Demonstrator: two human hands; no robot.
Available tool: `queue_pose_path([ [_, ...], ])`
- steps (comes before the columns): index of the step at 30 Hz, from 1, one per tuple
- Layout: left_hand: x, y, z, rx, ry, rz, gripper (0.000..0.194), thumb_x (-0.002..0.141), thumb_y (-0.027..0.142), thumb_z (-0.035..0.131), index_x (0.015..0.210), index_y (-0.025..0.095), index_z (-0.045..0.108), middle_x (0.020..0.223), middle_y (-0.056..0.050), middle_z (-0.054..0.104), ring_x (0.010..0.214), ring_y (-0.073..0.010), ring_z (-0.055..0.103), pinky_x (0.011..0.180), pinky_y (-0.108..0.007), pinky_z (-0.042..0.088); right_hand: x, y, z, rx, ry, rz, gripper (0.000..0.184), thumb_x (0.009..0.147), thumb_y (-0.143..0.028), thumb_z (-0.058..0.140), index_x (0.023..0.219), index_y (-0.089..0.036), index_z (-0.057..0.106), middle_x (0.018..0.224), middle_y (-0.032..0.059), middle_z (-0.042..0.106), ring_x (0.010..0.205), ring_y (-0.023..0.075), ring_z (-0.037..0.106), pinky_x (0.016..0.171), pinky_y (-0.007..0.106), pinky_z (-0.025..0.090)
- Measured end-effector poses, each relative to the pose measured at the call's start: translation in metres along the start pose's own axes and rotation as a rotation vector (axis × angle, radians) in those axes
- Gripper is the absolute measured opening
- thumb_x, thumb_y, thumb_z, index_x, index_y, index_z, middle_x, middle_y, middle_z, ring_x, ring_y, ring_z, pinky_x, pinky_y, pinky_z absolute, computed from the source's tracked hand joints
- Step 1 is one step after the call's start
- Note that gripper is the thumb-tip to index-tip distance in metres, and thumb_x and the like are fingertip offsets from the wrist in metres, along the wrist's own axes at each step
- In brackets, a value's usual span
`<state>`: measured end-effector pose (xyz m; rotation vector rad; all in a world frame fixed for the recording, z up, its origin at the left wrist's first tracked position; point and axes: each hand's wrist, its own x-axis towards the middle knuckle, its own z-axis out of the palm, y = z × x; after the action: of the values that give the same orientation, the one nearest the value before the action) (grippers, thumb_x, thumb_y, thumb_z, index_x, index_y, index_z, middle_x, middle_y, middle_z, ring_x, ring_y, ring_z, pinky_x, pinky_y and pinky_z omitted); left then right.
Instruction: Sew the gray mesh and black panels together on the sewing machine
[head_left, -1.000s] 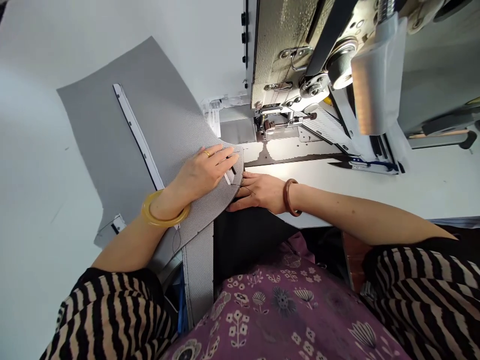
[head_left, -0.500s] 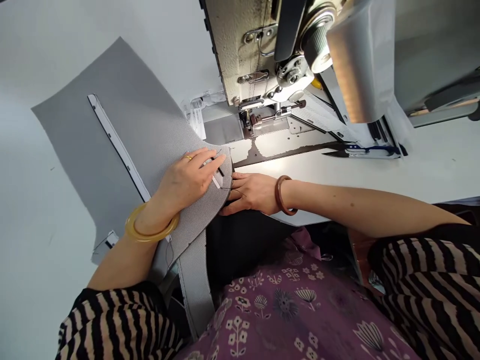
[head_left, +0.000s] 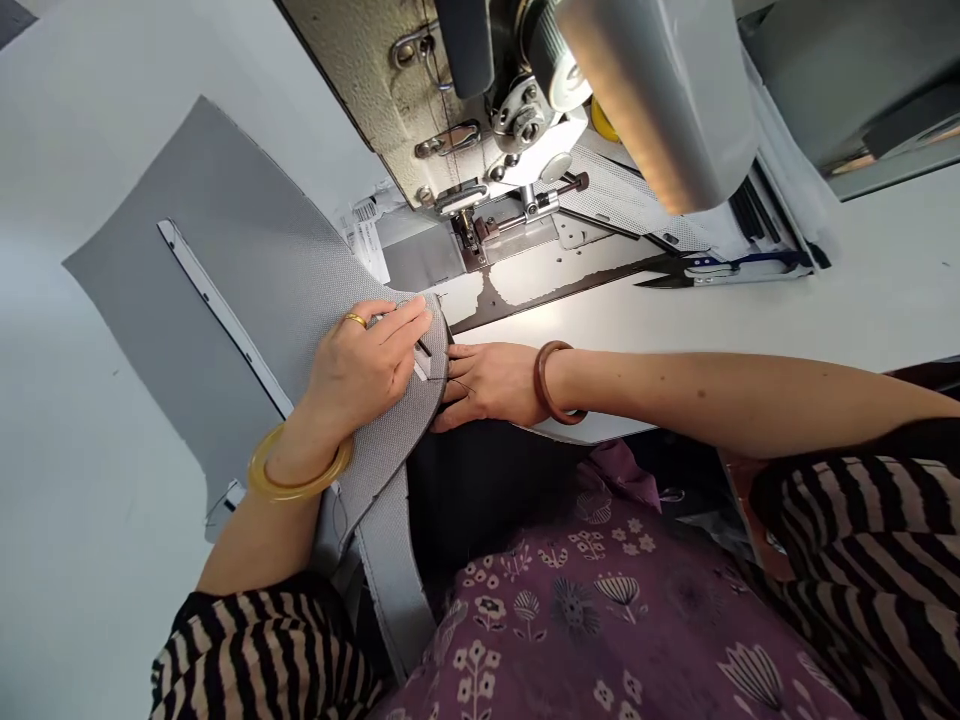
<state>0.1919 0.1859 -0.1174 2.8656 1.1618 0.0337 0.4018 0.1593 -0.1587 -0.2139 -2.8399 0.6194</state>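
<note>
A large grey mesh fabric piece (head_left: 247, 200) lies on the table to the left, its rounded end near the middle. My left hand (head_left: 367, 365) rests on top of that rounded end, fingers stretched forward and pressing it. Beneath the left fingers shows part of a small white strip (head_left: 422, 364) with a black mark. My right hand (head_left: 491, 383) lies palm down at the rounded edge, fingers spread; their tips go beneath the fabric and are hidden. A loose dark thread crosses the right fingers. A long white strip with a dark edge (head_left: 217, 305) runs along the fabric.
Just beyond my hands stands a sewing machine (head_left: 375, 100) with its presser foot (head_left: 469, 235) above the metal plate. Thread snips (head_left: 720, 270) lie at the right, near white perforated pieces (head_left: 637, 200). A wrapped lamp (head_left: 667, 110) hangs over the right side.
My view has shifted, so the machine appears further left and larger. Both hands and the fabric's rounded end appear slightly further left, with hardly any change between them.
</note>
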Motion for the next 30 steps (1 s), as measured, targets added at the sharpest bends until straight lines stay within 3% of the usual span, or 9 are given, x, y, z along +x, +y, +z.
queue_pose_path([
  [8,0.002,-0.001,-0.002,-0.017,0.029,0.057,0.041,0.092,0.015,0.042,0.123,0.02,0.068,0.129,-0.006,0.068,0.115,-0.0276,0.059,0.094,-0.042,0.051,0.002,-0.002,-0.001,-0.076,0.012,0.01,0.036,0.091,-0.012,0.053,0.125,-0.019,0.065,0.124,0.0047,0.069,0.123,0.0206,0.057,0.112,0.039,0.036],
  [12,0.002,0.0,-0.001,-0.009,0.033,0.045,0.039,0.092,0.017,0.042,0.121,0.021,0.069,0.128,-0.005,0.068,0.113,-0.0283,0.06,0.089,-0.042,0.052,0.003,-0.002,0.003,-0.218,0.078,0.161,0.032,0.095,-0.015,0.049,0.121,-0.01,0.066,0.127,0.0107,0.067,0.122,0.0212,0.058,0.113,0.038,0.039],
  [19,0.005,0.003,0.001,0.089,0.09,0.112,0.037,0.092,0.017,0.041,0.117,0.018,0.068,0.126,-0.003,0.07,0.105,-0.0272,0.061,0.078,-0.038,0.052,-0.001,-0.005,0.007,-0.416,0.16,0.247,0.034,0.1,-0.013,0.037,0.102,-0.013,0.072,0.105,0.008,0.073,0.108,0.0214,0.065,0.099,0.036,0.051],
  [24,0.028,0.014,0.0,0.107,0.014,0.089,0.034,0.092,0.016,0.039,0.109,0.019,0.068,0.126,0.001,0.069,0.106,-0.0273,0.06,0.08,-0.038,0.052,-0.023,0.005,-0.006,-0.457,0.15,0.26,0.036,0.1,-0.012,0.037,0.1,-0.014,0.072,0.102,0.0092,0.075,0.107,0.0225,0.066,0.095,0.038,0.052],
  [30,0.057,0.022,0.0,0.054,-0.021,0.07,0.031,0.094,0.017,0.037,0.098,0.017,0.067,0.117,-0.005,0.071,0.107,-0.0276,0.06,0.088,-0.039,0.051,-0.046,0.02,-0.022,-0.368,0.049,0.318,0.037,0.101,-0.015,0.037,0.114,-0.016,0.071,0.118,0.011,0.072,0.12,0.0232,0.063,0.101,0.044,0.05],
])
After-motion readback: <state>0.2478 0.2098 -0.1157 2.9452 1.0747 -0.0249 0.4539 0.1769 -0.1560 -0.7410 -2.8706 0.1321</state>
